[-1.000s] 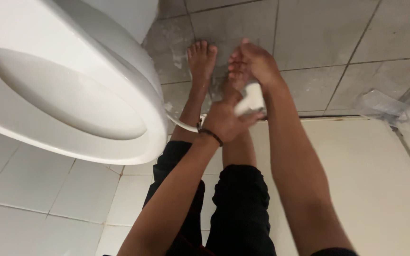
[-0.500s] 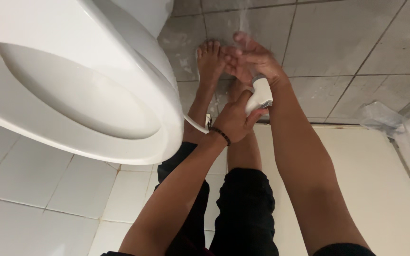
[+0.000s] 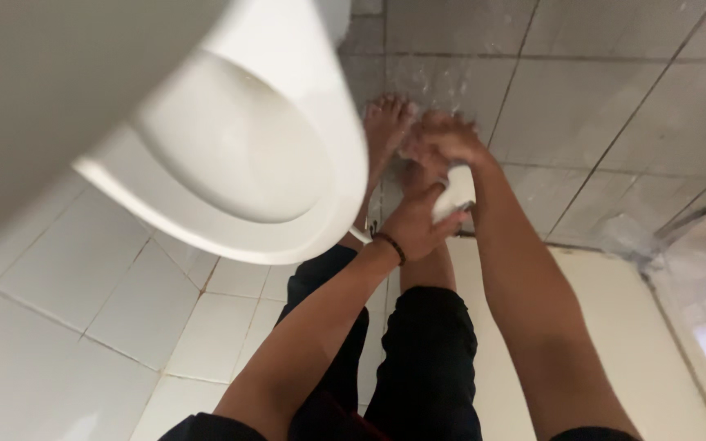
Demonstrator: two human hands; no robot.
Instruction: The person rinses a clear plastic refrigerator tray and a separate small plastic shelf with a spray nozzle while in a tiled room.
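Both hands [image 3: 435,192] clasp a white wad [image 3: 453,196] just beside the basin rim [image 3: 353,204].

Bare forearms, a dark beaded bracelet [image 3: 390,247] on the left wrist, black trousers [image 3: 418,359] ending above bare feet [image 3: 386,122].

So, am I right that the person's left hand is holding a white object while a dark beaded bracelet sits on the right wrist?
Not quite: the bracelet is on the left wrist, not the right, as the head view shows. The rest holds: the left hand grips the white object, with the right hand just above it, over the bare feet.
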